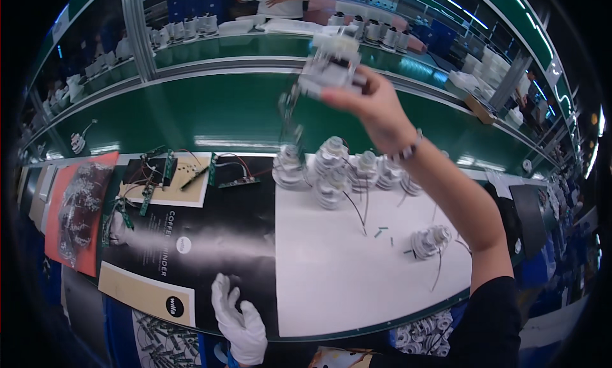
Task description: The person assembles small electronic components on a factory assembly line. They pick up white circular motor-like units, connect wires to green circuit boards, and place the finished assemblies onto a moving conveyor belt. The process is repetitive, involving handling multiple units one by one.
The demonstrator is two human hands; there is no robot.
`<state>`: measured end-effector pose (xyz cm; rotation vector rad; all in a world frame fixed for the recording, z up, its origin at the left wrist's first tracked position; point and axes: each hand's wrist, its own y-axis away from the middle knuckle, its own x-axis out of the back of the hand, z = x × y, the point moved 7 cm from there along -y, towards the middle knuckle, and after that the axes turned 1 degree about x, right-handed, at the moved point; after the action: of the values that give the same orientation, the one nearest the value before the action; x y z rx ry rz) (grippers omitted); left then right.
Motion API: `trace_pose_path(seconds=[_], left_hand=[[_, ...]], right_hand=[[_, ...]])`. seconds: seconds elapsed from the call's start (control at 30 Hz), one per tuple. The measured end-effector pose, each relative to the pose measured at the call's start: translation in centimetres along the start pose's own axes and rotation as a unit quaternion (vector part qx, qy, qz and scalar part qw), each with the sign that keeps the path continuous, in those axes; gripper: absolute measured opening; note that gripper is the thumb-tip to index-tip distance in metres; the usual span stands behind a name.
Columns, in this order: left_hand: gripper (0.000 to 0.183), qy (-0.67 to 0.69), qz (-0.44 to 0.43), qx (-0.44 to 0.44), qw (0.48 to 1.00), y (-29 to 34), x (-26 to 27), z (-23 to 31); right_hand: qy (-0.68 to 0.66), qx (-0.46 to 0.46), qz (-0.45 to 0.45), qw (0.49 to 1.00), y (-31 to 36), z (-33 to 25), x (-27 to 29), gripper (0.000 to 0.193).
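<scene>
My bare right hand (380,106) is raised over the far side of the bench. It grips a white plastic part (328,68), blurred by motion, with wires and small green boards (290,116) dangling from its left side. My left hand (241,320), in a white glove, hovers at the near edge of a black printed sheet (210,240), fingers loosely stretched and nothing in them. Several white round assemblies (331,186) stand grouped at the back of a white sheet (344,272). A single white assembly (431,242) with a wire sits nearer, on the right.
Wired green circuit boards (148,192) lie at the left back. Beside them is a clear bag (80,208) on an orange sheet. Bins of boards (167,342) and white parts (422,335) sit below the near edge. Beyond the green belt (223,110), a person (280,1) works.
</scene>
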<state>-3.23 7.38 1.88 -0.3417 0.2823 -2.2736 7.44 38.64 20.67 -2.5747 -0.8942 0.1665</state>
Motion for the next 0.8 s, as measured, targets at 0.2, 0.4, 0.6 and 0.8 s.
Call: trace_pose_path(seconds=[0.2, 0.4, 0.6, 0.8], left_hand=[[0.058, -0.005, -0.022, 0.012, 1.000, 0.4, -0.1, -0.1], [0.058, 0.000, -0.114, 0.010, 0.993, 0.0, -1.1, 0.0], [0.056, -0.084, -0.061, 0.019, 0.994, -0.1, -0.8, -0.1], [0.050, -0.073, -0.121, -0.042, 0.989, -1.5, -1.0, 1.8]], right_hand=[[0.311, -0.016, 0.164, 0.936, -10.3, 9.7, 7.1, 0.063], [0.471, -0.244, -0.018, 0.847, -7.1, 22.1, 10.4, 0.100], [0.659, -0.108, -0.214, 0.713, -8.0, 19.8, 9.7, 0.116], [0.740, -0.054, -0.133, 0.657, -5.0, 20.0, 25.7, 0.090]])
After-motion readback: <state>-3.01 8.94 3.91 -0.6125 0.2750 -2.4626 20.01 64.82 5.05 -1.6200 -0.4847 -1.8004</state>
